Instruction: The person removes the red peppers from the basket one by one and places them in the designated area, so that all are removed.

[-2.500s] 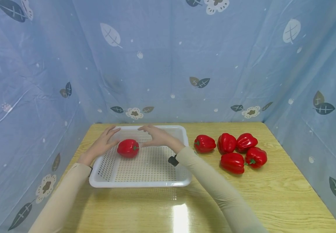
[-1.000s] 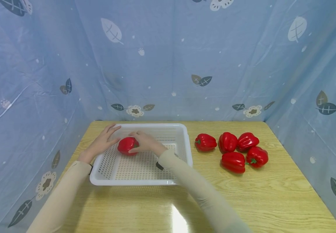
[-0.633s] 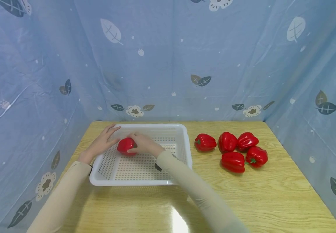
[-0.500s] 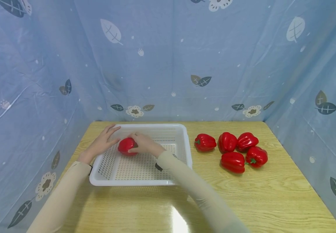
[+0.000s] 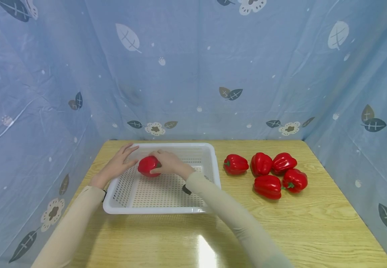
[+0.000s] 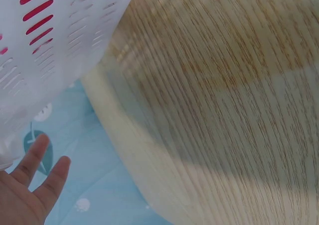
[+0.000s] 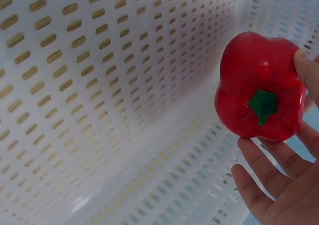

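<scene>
A glossy red bell pepper (image 5: 148, 166) with a green stem is in the left part of a white perforated plastic basket (image 5: 153, 210). My right hand (image 5: 169, 163) holds it from the stem side. In the right wrist view, the thumb and fingers of that hand (image 7: 286, 172) pinch the pepper (image 7: 261, 80), whose stem end faces the camera. My left hand (image 5: 117, 163) is at the basket's left rim, fingers extended and apart from the pepper. Part of that hand (image 6: 25, 200) shows beside the basket's outer wall (image 6: 55, 60) in the left wrist view.
Several more red bell peppers, including a single one (image 5: 235, 164) and a cluster with a front one (image 5: 267, 187), lie right of the basket on the wooden table (image 5: 317, 219). A blue patterned curtain (image 5: 180, 74) encloses the back and sides.
My right hand has come left from above the basket and taken hold of the pepper. In the last half second, hand and pepper have shifted slightly right and up. The left hand stays put.
</scene>
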The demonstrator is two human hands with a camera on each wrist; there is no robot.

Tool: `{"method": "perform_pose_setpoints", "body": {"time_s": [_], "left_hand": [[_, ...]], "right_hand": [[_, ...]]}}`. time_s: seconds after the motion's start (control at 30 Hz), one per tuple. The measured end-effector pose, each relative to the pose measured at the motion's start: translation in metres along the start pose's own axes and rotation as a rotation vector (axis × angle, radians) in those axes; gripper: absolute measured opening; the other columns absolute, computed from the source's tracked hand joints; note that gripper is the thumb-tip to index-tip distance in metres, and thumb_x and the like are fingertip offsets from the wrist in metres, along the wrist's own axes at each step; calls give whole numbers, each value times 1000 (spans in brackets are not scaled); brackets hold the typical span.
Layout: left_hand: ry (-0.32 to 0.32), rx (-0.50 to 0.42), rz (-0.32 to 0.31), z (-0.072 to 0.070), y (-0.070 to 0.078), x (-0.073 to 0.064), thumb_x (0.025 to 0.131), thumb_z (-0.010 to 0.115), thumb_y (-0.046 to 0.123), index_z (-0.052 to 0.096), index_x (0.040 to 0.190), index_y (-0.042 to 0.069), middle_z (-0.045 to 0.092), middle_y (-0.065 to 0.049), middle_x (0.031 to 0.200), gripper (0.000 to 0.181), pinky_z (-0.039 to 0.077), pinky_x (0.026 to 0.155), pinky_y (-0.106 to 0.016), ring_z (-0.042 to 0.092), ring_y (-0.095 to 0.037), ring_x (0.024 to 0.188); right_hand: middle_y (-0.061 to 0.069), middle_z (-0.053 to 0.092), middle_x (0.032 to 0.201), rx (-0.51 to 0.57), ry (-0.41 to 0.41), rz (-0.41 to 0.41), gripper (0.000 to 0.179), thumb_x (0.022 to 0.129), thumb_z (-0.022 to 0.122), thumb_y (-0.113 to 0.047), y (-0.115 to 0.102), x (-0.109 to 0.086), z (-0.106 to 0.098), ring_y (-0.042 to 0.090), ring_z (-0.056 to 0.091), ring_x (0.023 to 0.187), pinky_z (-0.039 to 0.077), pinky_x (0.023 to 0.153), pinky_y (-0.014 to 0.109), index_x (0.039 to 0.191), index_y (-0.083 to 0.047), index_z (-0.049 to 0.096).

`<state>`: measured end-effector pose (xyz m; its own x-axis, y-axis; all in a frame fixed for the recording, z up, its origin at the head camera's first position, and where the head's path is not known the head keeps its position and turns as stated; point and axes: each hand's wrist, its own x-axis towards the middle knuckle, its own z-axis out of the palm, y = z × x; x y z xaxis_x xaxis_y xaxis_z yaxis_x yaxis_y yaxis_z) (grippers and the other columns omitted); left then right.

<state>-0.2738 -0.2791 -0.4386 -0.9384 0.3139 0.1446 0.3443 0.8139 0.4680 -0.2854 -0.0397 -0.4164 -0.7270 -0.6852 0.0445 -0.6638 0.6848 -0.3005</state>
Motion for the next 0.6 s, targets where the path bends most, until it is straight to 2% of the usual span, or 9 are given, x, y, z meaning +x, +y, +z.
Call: {"method": "perform_pose_setpoints", "body": {"time_s": [0.6], "left_hand": [[2,-1,-13,0,0,-1,91,51,47,29,146,18,12,-15,153,66,23,99,-70,18,-43,136]], "right_hand": [[-1,54,127,-4,15,-75,61,82,68,-41,-2,-14,-22,13,53,112,49,90,27,134,-19,44]]}}
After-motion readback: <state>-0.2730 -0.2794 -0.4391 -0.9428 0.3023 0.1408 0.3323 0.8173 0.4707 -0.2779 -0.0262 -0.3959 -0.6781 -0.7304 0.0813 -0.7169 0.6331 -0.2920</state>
